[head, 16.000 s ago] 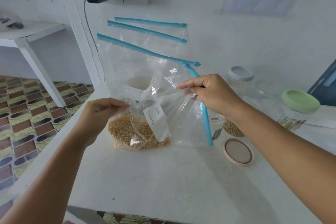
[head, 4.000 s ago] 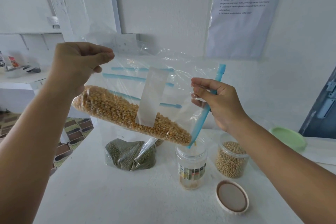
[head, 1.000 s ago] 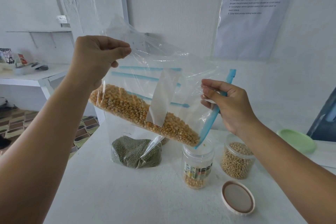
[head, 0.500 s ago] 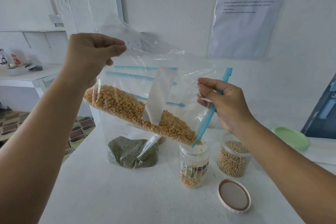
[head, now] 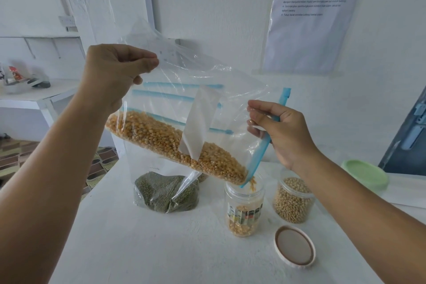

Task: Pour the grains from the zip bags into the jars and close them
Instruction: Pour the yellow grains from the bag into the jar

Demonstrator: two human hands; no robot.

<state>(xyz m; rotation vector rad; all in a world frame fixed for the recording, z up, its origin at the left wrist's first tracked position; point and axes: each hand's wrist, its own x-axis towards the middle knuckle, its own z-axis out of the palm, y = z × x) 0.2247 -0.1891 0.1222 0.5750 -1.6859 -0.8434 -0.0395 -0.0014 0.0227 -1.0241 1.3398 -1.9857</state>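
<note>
A clear zip bag of yellow corn kernels [head: 175, 140] hangs tilted in the air, its blue zip edge pointing down to the right. My left hand [head: 115, 71] pinches its upper corner. My right hand [head: 276, 131] grips the blue zip edge near the mouth. Kernels fall from the bag's low corner into an open clear jar [head: 244, 210] on the white table [head: 161, 249]; a low layer of corn lies in the jar. Its pink lid [head: 294, 246] lies upside down to the jar's right.
A zip bag of green beans [head: 166, 191] stands behind the pouring bag, with more zip bags behind it. A jar of pale beans [head: 292, 200] stands right of the open jar. A green-lidded jar [head: 365, 175] is at far right. A printed sheet hangs on the wall.
Since 16 s ago the corn bag was lifted off the table and tilted over the jar. In the last second kernels started falling and the corn level in the jar rose.
</note>
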